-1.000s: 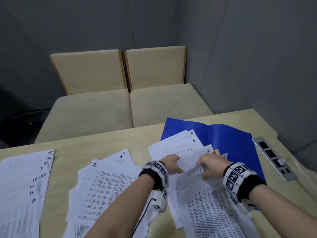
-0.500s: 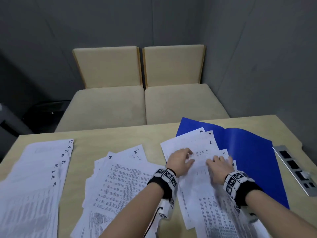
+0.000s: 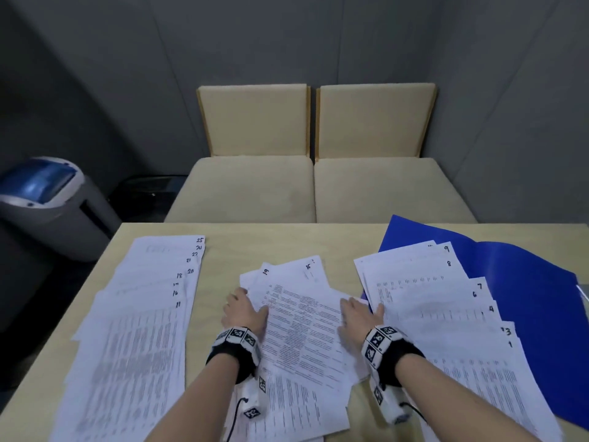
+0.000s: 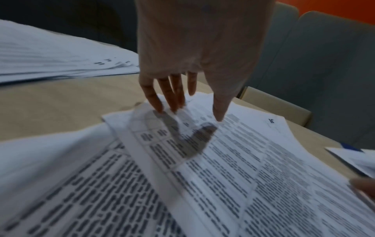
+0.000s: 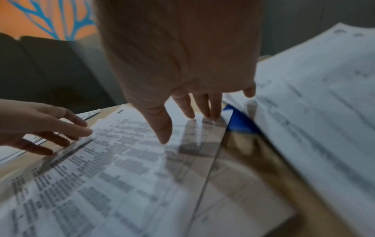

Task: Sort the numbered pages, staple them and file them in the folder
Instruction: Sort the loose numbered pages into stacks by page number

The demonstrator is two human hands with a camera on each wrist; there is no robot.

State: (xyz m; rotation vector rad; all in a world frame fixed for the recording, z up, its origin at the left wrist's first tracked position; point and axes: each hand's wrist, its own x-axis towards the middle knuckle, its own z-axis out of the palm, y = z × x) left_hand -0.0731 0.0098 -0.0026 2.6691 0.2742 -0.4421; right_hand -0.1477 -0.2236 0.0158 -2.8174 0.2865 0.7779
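Three lots of numbered pages lie on the table (image 3: 287, 240). A fanned pile (image 3: 143, 314) marked 11 to 25 lies at the left. A loose middle pile (image 3: 302, 330) shows 19 and 15. A fanned pile (image 3: 446, 314) marked 1 to 9 rests on the open blue folder (image 3: 526, 282) at the right. My left hand (image 3: 243, 311) touches the middle pile's left edge with straight fingers (image 4: 158, 102), its thumb on the top sheet. My right hand (image 3: 360, 317) lies on that pile's right edge, fingers (image 5: 211, 110) straight on the paper. Neither hand holds anything. No stapler is in view.
Two beige seat cushions (image 3: 318, 186) stand just beyond the table's far edge. A grey bin with a blue lid (image 3: 41, 199) stands on the floor at the far left. Bare table shows between the piles and along the far edge.
Both hands have left the right pile on the folder and moved left to the middle pile. The view has swung left, so the whole left pile shows.
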